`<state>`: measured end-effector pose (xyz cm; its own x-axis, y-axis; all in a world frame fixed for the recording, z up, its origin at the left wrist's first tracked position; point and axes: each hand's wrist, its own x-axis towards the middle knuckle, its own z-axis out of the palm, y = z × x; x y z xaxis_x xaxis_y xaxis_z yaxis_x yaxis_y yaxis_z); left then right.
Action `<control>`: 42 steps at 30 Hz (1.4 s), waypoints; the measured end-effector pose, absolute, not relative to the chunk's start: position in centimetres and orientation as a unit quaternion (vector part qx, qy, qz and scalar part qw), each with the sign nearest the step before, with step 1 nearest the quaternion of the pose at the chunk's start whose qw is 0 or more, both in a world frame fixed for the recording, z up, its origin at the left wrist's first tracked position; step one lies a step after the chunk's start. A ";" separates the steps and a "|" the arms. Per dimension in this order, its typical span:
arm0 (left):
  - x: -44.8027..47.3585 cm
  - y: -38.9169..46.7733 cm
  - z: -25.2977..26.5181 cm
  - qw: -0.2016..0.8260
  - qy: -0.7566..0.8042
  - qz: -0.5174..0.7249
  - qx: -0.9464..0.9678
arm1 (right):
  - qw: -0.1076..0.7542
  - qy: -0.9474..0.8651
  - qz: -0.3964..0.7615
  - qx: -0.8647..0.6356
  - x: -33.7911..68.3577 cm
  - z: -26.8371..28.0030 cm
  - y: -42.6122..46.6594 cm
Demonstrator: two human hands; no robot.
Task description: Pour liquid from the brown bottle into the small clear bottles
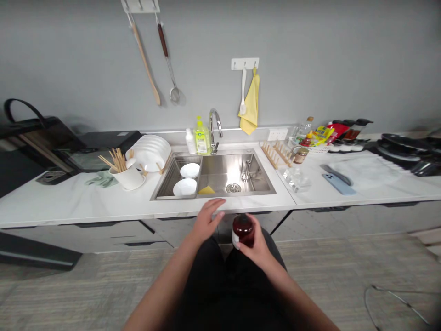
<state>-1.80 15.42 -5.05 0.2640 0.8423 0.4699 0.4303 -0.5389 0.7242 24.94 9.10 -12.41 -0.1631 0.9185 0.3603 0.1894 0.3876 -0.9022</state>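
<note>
My right hand [257, 243] is wrapped round a dark red bottle [243, 231] with a dark top and a pale label, held upright below the counter's front edge. What is inside the bottle cannot be made out. To its left, my left hand [207, 219] is empty, its fingers stretched out and the thumb apart, near the sink's front edge. Beyond both hands lies the steel sink [223, 165]. Two white bowls [185, 187] sit in the rack on its left side, and a yellow sponge [206, 190] lies beside them.
Behind the sink rise the faucet [214, 128] and a green soap bottle [201, 138]. White plates [151, 151] and a chopstick holder [127, 178] stand left. To the right are a wooden rack [275, 154], a jar [301, 155], a blue phone [338, 184] and a condiment basket [319, 149].
</note>
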 end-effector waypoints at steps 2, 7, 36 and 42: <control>0.8 12.2 -3.9 0.346 0.350 0.468 0.734 | 0.474 -0.689 0.398 -0.377 23.3 -11.3 8.6; 1.4 9.3 -2.2 0.459 0.295 0.480 0.687 | 0.424 -0.732 0.430 -0.317 22.7 -7.6 9.0; 2.2 8.2 -2.5 0.417 0.385 0.481 0.669 | 0.437 -0.721 0.353 -0.406 22.4 -5.2 7.7; 2.5 8.2 -3.2 0.389 0.427 0.519 0.630 | 0.415 -0.740 0.338 -0.406 22.3 -5.7 6.8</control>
<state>2.53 8.21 -3.17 0.0957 0.9420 0.3217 0.1332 -0.3324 0.9337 22.27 6.78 -5.69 -0.3254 0.8821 0.3405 0.3202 0.4416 -0.8381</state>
